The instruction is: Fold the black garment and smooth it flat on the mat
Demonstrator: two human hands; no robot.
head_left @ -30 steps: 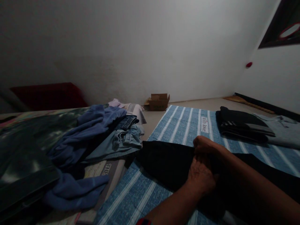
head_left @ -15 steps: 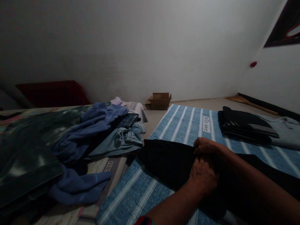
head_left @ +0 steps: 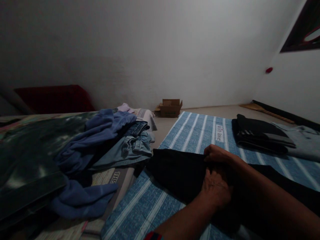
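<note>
A black garment (head_left: 177, 170) lies spread across the blue-and-white striped sheet (head_left: 160, 203). Its shape is too dark to tell which kind of clothing it is. My right hand (head_left: 216, 154) grips it near its far edge, with the fingers curled into the cloth. Just nearer to me, my left hand (head_left: 217, 188) is closed on the same black cloth, its fingertips partly hidden. The two hands are close together, the right forearm reaching in from the right side.
On the left are a heap of blue clothing (head_left: 100, 130), light denim (head_left: 130, 148) and a dark green garment (head_left: 30, 150). A folded black garment (head_left: 260, 135) and a grey one (head_left: 303, 143) lie at right. A cardboard box (head_left: 170, 108) stands by the wall.
My right hand has shifted very slightly left along the black garment's edge. My left hand stays almost in place, and the view has turned a little.
</note>
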